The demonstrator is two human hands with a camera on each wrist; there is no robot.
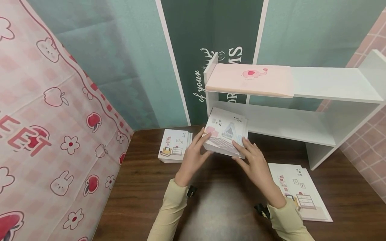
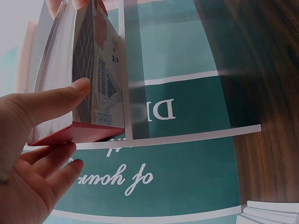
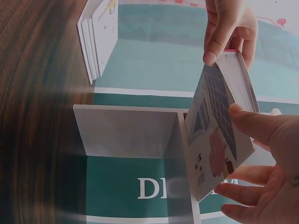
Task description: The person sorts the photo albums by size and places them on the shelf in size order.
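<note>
Table (image 1: 132, 190): Two-Handed Hold

Left hand (image 1: 193, 154) and right hand (image 1: 252, 160) are pinching opposite sides of the book (image 1: 224, 129), which is lying tilted at the left end of the shelf (image 1: 289, 124). Even pressure should be keeping it square. Piles (image 1: 172, 142) are flanking it.

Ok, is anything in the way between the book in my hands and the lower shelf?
Nothing visible. Your left hand and right hand hold the book at the left end of the lower shelf; the upper shelf lies above, not between.
</note>
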